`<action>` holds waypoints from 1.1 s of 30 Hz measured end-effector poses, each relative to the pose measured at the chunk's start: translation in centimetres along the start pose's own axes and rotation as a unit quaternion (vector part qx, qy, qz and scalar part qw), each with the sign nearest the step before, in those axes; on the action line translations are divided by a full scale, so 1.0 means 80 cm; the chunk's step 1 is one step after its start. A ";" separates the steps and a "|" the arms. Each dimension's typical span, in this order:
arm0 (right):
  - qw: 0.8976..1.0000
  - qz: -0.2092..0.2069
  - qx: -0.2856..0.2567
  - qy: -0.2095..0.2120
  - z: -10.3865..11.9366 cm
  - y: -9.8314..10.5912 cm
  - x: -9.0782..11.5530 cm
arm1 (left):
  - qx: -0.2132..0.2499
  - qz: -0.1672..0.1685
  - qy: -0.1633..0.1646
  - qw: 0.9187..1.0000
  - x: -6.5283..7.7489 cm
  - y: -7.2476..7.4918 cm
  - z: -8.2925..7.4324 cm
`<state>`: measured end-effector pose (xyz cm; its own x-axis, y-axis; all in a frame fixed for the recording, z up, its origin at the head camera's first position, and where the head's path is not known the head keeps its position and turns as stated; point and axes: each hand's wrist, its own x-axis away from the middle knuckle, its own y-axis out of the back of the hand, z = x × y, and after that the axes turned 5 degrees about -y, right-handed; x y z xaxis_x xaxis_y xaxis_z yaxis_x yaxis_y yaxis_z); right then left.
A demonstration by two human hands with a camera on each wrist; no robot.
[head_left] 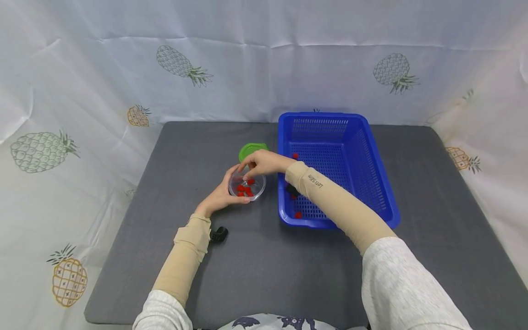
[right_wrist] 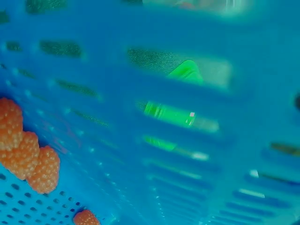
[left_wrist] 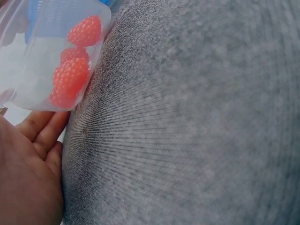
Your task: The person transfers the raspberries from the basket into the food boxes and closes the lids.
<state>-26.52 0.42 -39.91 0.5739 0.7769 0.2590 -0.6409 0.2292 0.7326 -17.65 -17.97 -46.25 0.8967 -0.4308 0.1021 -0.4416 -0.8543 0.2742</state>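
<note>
My left hand holds a clear round plastic container by its side, thumb along the near edge and fingers at the far left. Several red raspberries lie at the bottom of it; the left wrist view shows some raspberries through its wall. Over the container's mouth is my right hand, fingers pointing down inside the rim, thumb and forefinger apart with no berry showing between them. The right wrist view shows the inside of the blue basket, with raspberries against its wall. A green lid lies just behind the container.
The blue basket stands on the grey table to the right, with my right forearm crossing over it. More raspberries lie along its left side. Black wrist gear sits beside my left wrist. A pineapple-print curtain hangs behind.
</note>
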 end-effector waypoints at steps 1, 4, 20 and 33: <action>1.000 -0.005 -0.013 0.003 -0.001 0.001 0.000 | -0.002 -0.001 0.001 1.000 0.000 0.000 0.000; 0.997 -0.029 -0.064 0.016 -0.004 0.004 0.002 | -0.008 -0.002 0.000 1.000 -0.001 0.000 -0.001; 0.985 -0.050 -0.162 0.026 0.023 0.021 0.031 | 0.002 0.004 -0.014 1.000 0.000 -0.002 -0.004; 0.965 -0.100 -0.239 0.026 0.017 0.034 0.056 | -0.008 -0.002 -0.015 1.000 0.000 -0.002 0.002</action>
<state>-25.00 3.72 -35.90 0.6919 0.7149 0.1009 -0.6893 0.6124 0.3871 -17.58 -17.91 -46.40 0.8974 -0.4351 0.0726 -0.4365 -0.8520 0.2892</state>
